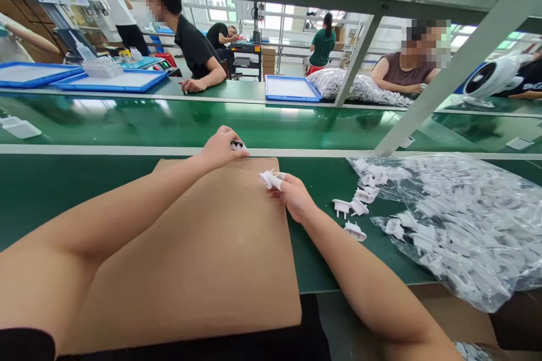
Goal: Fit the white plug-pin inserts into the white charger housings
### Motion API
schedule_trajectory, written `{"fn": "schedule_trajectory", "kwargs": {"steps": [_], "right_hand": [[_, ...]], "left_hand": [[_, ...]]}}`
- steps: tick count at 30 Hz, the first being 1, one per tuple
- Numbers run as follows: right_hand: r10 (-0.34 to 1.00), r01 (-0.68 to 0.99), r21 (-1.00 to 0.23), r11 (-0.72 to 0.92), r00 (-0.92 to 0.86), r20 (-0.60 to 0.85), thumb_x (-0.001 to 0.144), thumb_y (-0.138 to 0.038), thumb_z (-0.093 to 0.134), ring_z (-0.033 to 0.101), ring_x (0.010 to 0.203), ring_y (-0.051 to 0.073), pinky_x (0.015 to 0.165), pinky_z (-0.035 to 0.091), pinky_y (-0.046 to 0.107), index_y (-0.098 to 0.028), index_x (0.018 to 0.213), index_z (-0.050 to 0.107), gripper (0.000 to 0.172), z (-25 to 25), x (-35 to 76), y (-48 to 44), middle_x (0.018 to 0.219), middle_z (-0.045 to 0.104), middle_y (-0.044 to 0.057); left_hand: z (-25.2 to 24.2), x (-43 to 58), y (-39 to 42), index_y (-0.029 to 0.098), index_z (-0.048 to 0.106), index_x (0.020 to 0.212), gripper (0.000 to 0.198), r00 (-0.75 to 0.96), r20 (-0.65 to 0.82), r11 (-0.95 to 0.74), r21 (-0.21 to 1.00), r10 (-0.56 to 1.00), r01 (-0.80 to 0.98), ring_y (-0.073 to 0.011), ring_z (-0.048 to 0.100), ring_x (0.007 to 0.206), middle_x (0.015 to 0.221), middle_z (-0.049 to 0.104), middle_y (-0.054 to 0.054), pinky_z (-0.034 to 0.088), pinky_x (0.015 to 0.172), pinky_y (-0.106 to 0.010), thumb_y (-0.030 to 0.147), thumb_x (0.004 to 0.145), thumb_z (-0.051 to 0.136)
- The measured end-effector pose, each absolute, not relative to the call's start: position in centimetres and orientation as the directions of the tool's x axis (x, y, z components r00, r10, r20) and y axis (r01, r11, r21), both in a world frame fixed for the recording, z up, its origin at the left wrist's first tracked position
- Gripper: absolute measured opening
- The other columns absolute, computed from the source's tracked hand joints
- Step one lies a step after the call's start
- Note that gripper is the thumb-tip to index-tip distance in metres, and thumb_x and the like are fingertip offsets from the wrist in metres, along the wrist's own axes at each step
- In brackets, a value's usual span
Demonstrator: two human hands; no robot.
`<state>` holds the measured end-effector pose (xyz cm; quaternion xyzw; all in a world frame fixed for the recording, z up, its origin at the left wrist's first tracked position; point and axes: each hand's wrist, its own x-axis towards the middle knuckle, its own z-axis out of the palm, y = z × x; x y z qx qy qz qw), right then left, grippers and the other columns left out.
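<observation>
My left hand [222, 145] is closed around a small white plastic housing [238, 145] with a dark opening, at the far edge of a brown cardboard sheet [203, 248]. To its right, above the sheet's right edge, my right hand [294, 194] pinches a white plug piece [267, 179] with pins. White covering shows on a finger of that hand. Several loose white plug pieces [354, 230] lie on the green table right of my right hand. Beyond them a clear plastic bag [474, 225] spills many similar white pieces.
A green conveyor belt [178, 124] runs across beyond the table, carrying a white housing [20, 127] at left. A slanted metal post [449, 67] rises on the right. Blue-rimmed trays [292, 89], a white fan [493, 76] and several people are on the far side.
</observation>
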<state>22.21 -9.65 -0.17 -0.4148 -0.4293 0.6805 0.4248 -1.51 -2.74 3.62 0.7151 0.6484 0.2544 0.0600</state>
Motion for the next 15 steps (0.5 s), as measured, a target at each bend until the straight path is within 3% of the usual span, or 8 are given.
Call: {"fn": "schedule_trajectory", "kwargs": {"steps": [4,9,13,15], "right_hand": [[0.911,-0.305,-0.876,-0.375,-0.297,-0.286,0.057,-0.027,0.079,0.058,0.066,0.011,0.057,0.042,0.022,-0.019,0.089,0.072,0.033,0.8,22.8,-9.8,0.084,0.071,0.002],[0.927,-0.293,-0.907,-0.303,-0.311,-0.209,0.052,-0.025,0.084,0.053,0.061,0.008,0.052,0.035,0.021,-0.019,0.091,0.072,0.042,1.3,23.0,-10.6,0.079,0.068,0.000],[0.960,-0.271,-0.949,-0.162,-0.266,-0.088,0.051,-0.027,0.086,0.058,0.066,0.010,0.058,0.042,0.023,-0.020,0.094,0.070,0.046,1.7,23.0,-11.0,0.081,0.069,-0.001],[0.964,-0.252,-0.962,-0.108,-0.261,-0.040,0.053,-0.031,0.086,0.062,0.074,0.013,0.068,0.048,0.026,-0.020,0.093,0.068,0.045,1.7,23.0,-10.9,0.086,0.070,0.001]], "left_hand": [[2.3,0.7,-9.4,0.020,0.069,0.090,0.042,0.106,0.090,-0.139,0.612,0.990,0.779,-0.0219,0.061,0.080,0.088,0.065,-0.002,0.047,0.069,-0.029,0.052,0.066,0.082],[0.2,3.1,-13.9,0.020,0.069,0.095,0.034,0.198,0.204,-0.284,0.688,0.959,0.668,-0.0205,0.062,0.081,0.092,0.064,-0.003,0.048,0.072,-0.031,0.044,0.073,0.078],[-1.6,3.5,-14.4,0.021,0.060,0.123,0.064,0.122,0.199,-0.234,0.827,0.972,0.511,-0.0174,0.061,0.073,0.112,0.063,-0.007,0.052,0.070,-0.033,0.047,0.069,0.083],[-2.4,3.2,-14.2,0.021,0.058,0.126,0.068,0.146,0.171,-0.218,0.875,0.974,0.432,-0.0178,0.061,0.072,0.112,0.064,-0.008,0.053,0.068,-0.034,0.049,0.069,0.083]]}}
